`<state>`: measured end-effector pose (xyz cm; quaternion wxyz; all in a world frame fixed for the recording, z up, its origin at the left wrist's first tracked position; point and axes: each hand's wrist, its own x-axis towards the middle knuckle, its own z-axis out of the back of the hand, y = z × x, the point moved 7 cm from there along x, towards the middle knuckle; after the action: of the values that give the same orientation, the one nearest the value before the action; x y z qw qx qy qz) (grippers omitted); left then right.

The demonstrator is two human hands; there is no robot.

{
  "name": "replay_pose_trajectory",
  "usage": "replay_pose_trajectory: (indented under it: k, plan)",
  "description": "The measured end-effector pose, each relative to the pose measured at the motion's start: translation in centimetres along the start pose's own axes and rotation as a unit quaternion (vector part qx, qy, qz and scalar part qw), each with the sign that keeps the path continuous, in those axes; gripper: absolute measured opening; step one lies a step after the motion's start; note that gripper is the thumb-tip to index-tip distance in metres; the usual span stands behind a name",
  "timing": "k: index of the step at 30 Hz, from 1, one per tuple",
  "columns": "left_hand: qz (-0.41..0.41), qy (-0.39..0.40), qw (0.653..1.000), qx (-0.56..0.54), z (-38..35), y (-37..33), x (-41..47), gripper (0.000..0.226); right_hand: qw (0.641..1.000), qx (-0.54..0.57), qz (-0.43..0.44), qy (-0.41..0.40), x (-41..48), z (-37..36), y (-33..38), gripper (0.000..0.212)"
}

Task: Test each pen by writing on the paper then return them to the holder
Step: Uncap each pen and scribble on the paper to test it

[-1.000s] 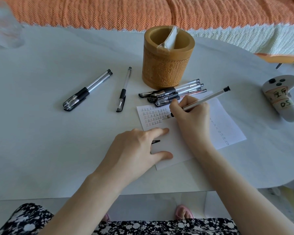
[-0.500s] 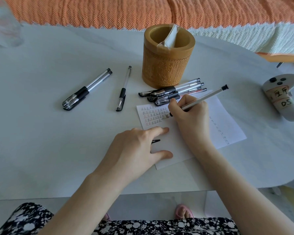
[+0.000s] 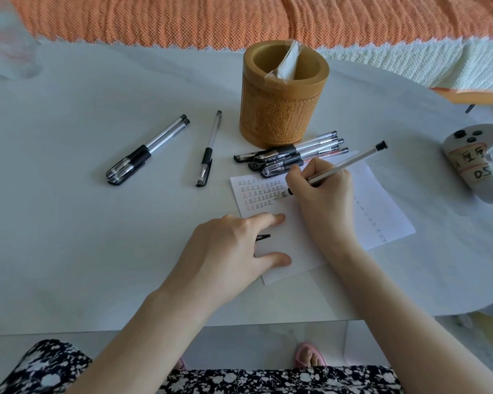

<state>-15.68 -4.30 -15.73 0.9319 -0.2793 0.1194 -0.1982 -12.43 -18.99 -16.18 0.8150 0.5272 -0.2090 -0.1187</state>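
Little has changed over the last second: your right hand (image 3: 322, 194) still pinches the pen (image 3: 350, 160) between thumb and fingertips at centre right of the frame; its tip sits on the paper (image 3: 382, 200) at the end of the fourth row of marks, about where it was a second ago. The strokes are small, so this test mark looks still in progress, not finished.

Your left hand (image 3: 234, 245), at centre frame, has not shifted; forefinger and thumb lie spread and flat on the lower left of the sheet, pinning it. A black cap (image 3: 264, 237) peeks out between them; whether the hidden fingers hold it I cannot tell.

The holder (image 3: 279, 109) stands upright at upper centre, holding only a clear packet (image 3: 285, 62); no pen is back in it yet. A bundle of pens (image 3: 293, 155) lies just in front of it, touching the top edge of the sheet; a single pen (image 3: 208, 155) and a pair of pens (image 3: 148, 150) lie left of it on the table (image 3: 69, 237). A white controller (image 3: 475, 163) rests at far right.

Judging by this, you are early to midway; finish the mark, cap the pen, and put it in the holder.
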Motion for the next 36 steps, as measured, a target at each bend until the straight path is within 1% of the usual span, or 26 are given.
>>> replay_pose_trajectory:
  k: [10,19,24,29,36]
  plan:
    - [-0.007,-0.005,1.000,0.005,0.20,-0.29,-0.01,0.057,1.000,0.000,0.009,0.009,-0.09,-0.08,0.39,0.033]
    - [0.001,0.001,1.000,0.014,0.05,-0.05,0.07,0.057,1.000,0.001,0.004,0.015,-0.02,-0.17,0.27,0.041]
    - [0.003,0.003,1.000,0.014,-0.01,-0.02,0.11,0.057,1.000,0.008,0.000,0.010,0.03,0.00,0.14,0.038]
    - [0.002,0.008,1.000,0.014,-0.08,0.04,-0.01,0.058,1.000,-0.001,0.004,0.007,0.03,-0.06,0.15,0.040]
    - [0.007,0.006,1.000,0.008,-0.08,0.06,0.07,0.057,1.000,0.000,0.002,0.006,-0.02,0.00,0.10,0.032]
